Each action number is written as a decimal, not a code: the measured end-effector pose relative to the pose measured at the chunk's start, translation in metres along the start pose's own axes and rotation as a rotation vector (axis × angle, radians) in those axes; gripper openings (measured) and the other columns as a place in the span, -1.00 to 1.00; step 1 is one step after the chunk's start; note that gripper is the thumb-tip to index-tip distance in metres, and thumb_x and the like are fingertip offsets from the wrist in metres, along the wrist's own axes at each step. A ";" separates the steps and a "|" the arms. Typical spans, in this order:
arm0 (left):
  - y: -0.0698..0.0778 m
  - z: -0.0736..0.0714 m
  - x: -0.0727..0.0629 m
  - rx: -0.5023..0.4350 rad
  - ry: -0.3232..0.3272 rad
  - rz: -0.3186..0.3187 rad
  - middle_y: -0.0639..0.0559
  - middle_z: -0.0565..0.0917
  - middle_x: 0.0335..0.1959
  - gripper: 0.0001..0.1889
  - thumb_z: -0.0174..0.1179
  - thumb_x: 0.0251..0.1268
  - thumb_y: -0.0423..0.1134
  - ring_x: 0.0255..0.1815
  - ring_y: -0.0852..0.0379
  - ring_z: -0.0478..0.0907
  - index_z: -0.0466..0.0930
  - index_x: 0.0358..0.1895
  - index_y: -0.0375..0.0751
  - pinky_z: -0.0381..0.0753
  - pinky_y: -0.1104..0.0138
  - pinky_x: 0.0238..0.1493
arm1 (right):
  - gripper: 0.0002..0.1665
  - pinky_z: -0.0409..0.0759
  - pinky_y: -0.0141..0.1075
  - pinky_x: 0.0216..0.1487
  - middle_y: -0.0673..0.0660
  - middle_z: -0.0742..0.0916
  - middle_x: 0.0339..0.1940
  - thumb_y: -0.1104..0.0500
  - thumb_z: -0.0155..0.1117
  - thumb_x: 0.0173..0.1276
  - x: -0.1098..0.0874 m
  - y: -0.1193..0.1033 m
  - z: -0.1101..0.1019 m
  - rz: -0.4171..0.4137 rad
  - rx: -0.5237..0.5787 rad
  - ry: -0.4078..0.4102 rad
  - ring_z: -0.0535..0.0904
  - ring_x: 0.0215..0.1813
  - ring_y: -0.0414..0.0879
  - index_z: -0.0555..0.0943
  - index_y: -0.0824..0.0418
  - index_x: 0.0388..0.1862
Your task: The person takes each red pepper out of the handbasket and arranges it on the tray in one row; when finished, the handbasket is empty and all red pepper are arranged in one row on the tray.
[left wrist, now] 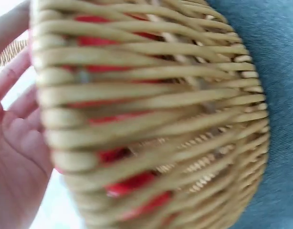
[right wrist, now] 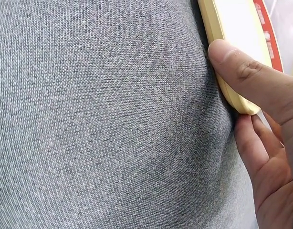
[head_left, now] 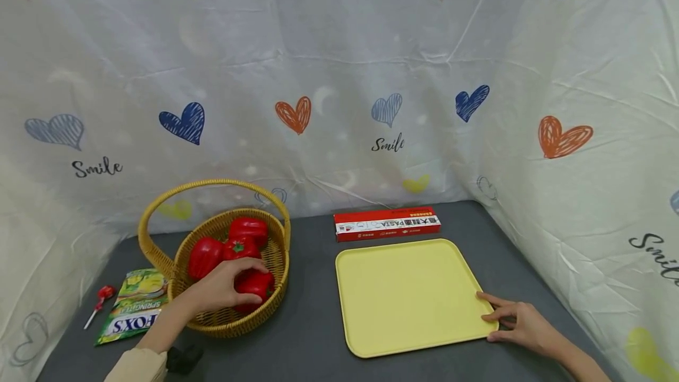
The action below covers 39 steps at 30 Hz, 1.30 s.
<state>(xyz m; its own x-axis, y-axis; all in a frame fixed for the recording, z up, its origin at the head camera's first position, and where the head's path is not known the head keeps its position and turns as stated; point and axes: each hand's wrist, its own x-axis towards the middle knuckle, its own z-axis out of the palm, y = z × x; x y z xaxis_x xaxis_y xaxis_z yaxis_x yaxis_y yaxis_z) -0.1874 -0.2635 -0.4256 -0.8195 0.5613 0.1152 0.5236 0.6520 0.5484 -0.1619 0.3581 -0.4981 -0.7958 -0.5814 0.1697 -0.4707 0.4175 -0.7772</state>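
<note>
A yellow wicker basket point(head_left: 233, 330) with a tall arched handle holds several red bell peppers, among them one at its back point(head_left: 248, 230). Inside its front right part, my left hand point(head_left: 220, 289) grips a red bell pepper point(head_left: 257, 283) between thumb and fingers. In the left wrist view, the woven wall point(left wrist: 161, 100) hides most of the peppers, and part of the left hand point(left wrist: 17, 143) shows beyond the rim. My right hand point(head_left: 522, 326) holds the near right corner of a flat yellow tray point(head_left: 408, 299); in the right wrist view its thumb point(right wrist: 232, 57) lies on the tray's edge point(right wrist: 223, 88).
Behind the tray lies a long red pasta box point(head_left: 387, 224). Left of the basket are a green FOX'S candy bag point(head_left: 135, 305) and a red lollipop point(head_left: 105, 293). A dark grey cloth point(head_left: 313, 335) covers the table, and a heart-printed curtain point(head_left: 339, 164) hangs behind.
</note>
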 end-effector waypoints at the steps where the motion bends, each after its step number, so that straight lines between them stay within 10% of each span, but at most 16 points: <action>1: 0.001 -0.001 0.002 0.002 -0.027 -0.017 -0.11 0.58 0.09 -0.45 0.40 0.07 0.04 0.04 -0.07 0.53 0.56 0.09 -0.15 0.64 0.19 -0.12 | -0.63 0.60 -0.53 -0.15 -0.33 0.40 0.28 0.25 0.49 0.05 0.000 0.000 0.000 -0.003 -0.003 0.001 0.29 0.21 -0.57 0.72 0.32 -0.12; 9: 0.006 -0.008 0.006 0.021 -0.166 -0.088 -0.11 0.53 0.04 -0.42 0.41 0.04 -0.09 -0.04 -0.03 0.52 0.51 0.13 -0.29 0.61 0.25 -0.19 | -0.63 0.61 -0.53 -0.16 -0.32 0.40 0.28 0.23 0.49 0.05 0.001 0.000 0.000 -0.006 -0.019 -0.004 0.29 0.20 -0.57 0.72 0.31 -0.12; 18: -0.002 -0.016 -0.013 -0.090 -0.132 -0.122 -0.13 0.51 0.12 -0.39 0.39 0.07 -0.06 -0.03 0.02 0.53 0.48 0.19 -0.24 0.60 0.30 -0.17 | -0.63 0.60 -0.53 -0.15 -0.36 0.37 0.27 0.24 0.48 0.06 0.001 0.000 0.000 0.006 0.004 -0.013 0.29 0.19 -0.58 0.72 0.33 -0.11; 27: -0.019 -0.029 -0.029 -0.534 -0.132 -0.156 -0.35 0.43 0.24 -0.45 0.28 0.24 -0.29 0.12 0.32 0.48 0.39 0.28 -0.37 0.58 0.35 0.01 | -0.63 0.61 -0.53 -0.16 -0.38 0.38 0.26 0.23 0.48 0.06 0.001 0.001 0.001 0.029 0.004 -0.017 0.28 0.18 -0.58 0.72 0.33 -0.12; 34: -0.021 -0.036 -0.035 -0.660 -0.015 -0.148 -0.12 0.49 0.27 -0.44 0.23 0.24 -0.42 -0.22 0.47 0.46 0.35 0.32 -0.41 0.49 0.39 -0.38 | -0.63 0.60 -0.53 -0.16 -0.39 0.38 0.26 0.25 0.48 0.07 0.000 0.001 0.001 0.025 0.019 -0.017 0.30 0.18 -0.57 0.72 0.34 -0.11; 39: -0.003 -0.037 -0.032 -0.714 0.118 -0.164 0.22 0.52 0.20 -0.41 0.22 0.23 -0.45 0.02 0.42 0.54 0.31 0.35 -0.39 0.56 0.48 -0.08 | -0.64 0.60 -0.53 -0.15 -0.38 0.38 0.26 0.24 0.48 0.07 0.001 0.002 0.000 0.032 0.023 -0.021 0.31 0.18 -0.57 0.72 0.33 -0.11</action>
<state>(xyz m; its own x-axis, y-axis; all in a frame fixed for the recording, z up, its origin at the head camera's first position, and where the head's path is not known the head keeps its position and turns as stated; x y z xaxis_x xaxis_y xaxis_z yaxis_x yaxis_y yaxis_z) -0.1710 -0.3025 -0.4003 -0.9148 0.4006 0.0519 0.1468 0.2101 0.9666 -0.1640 0.3584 -0.4994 -0.8018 -0.5829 0.1320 -0.4363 0.4199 -0.7958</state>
